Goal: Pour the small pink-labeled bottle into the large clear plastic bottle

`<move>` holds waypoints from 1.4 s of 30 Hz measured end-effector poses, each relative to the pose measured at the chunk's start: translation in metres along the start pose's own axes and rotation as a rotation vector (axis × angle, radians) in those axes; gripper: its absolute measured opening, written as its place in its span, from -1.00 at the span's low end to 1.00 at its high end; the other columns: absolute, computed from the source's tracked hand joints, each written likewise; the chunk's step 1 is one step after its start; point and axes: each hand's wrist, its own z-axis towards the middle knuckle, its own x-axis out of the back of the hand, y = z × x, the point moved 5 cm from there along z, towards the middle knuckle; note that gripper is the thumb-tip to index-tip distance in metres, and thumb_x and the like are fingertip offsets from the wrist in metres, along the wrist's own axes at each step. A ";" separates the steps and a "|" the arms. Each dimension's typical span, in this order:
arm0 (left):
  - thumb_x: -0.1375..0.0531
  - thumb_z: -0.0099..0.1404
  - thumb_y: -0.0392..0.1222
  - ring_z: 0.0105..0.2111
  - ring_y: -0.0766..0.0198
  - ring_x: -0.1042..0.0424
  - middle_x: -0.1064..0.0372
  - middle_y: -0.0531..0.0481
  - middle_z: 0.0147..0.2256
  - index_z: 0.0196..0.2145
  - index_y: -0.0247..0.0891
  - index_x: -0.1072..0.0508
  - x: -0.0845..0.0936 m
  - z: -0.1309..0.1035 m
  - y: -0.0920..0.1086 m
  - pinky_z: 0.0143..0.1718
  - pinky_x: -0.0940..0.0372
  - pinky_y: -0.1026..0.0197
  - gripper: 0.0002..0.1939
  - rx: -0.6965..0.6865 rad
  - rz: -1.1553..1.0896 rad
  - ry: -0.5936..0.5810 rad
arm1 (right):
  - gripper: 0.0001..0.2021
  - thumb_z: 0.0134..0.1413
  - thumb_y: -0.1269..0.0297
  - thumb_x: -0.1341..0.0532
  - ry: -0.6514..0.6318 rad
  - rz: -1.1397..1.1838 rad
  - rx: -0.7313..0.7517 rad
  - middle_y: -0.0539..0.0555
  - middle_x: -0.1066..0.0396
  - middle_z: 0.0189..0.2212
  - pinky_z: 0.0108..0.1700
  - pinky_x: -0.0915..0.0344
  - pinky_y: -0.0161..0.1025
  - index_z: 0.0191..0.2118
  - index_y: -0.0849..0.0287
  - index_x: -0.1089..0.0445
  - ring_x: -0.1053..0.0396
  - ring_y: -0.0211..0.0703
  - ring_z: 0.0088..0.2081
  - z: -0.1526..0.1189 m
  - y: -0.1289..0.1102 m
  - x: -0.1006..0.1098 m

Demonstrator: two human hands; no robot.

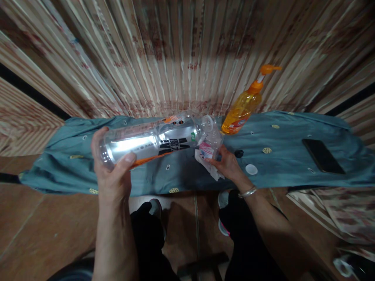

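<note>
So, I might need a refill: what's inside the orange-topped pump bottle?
Amber liquid shows through the clear pump bottle. The label on its lower part covers what lies behind it, so that cannot be seen.

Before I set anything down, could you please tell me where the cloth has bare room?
The cloth looks bare left of the left hand, along the near edge between that hand and the white scrap, and between the white disc and the dark phone. It is crowded around the right hand: scrap, orange pump bottle, black object, silver-labelled bottle.
</note>
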 end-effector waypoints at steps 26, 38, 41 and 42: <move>-0.68 -0.04 0.35 0.13 -0.11 -0.54 -0.50 -0.02 0.16 0.33 0.20 -0.56 -0.001 0.002 0.002 0.34 -0.42 -0.35 0.01 -0.007 -0.046 -0.004 | -0.60 0.22 0.08 -0.57 0.027 0.008 0.044 0.14 -0.76 -0.17 -0.11 -0.58 -0.05 0.04 0.04 -0.48 -0.76 0.22 -0.12 0.003 0.011 -0.005; -0.70 -0.08 0.36 0.14 -0.13 -0.54 -0.52 -0.02 0.17 0.32 0.23 -0.60 0.000 0.000 0.002 0.40 -0.36 -0.45 0.02 0.026 -0.065 0.008 | -0.57 0.24 0.10 -0.57 0.027 0.016 0.067 0.18 -0.78 -0.13 -0.05 -0.63 -0.02 0.10 0.07 -0.49 -0.78 0.27 -0.06 0.003 0.010 -0.005; -0.70 -0.10 0.36 0.17 -0.15 -0.52 -0.51 -0.03 0.19 0.31 0.24 -0.61 0.000 0.000 0.000 0.42 -0.33 -0.49 0.02 0.028 -0.058 0.016 | -0.57 0.25 0.11 -0.57 0.014 0.010 0.053 0.22 -0.78 -0.12 -0.04 -0.64 0.01 0.10 0.10 -0.48 -0.77 0.29 -0.05 0.003 0.009 -0.004; -0.70 -0.09 0.36 0.17 -0.16 -0.52 -0.51 -0.03 0.19 0.31 0.24 -0.60 0.001 0.001 0.000 0.42 -0.34 -0.49 0.01 0.025 -0.054 0.015 | -0.56 0.25 0.11 -0.57 0.011 0.010 0.050 0.23 -0.77 -0.11 -0.03 -0.64 0.01 0.10 0.10 -0.48 -0.77 0.29 -0.04 0.003 0.009 -0.004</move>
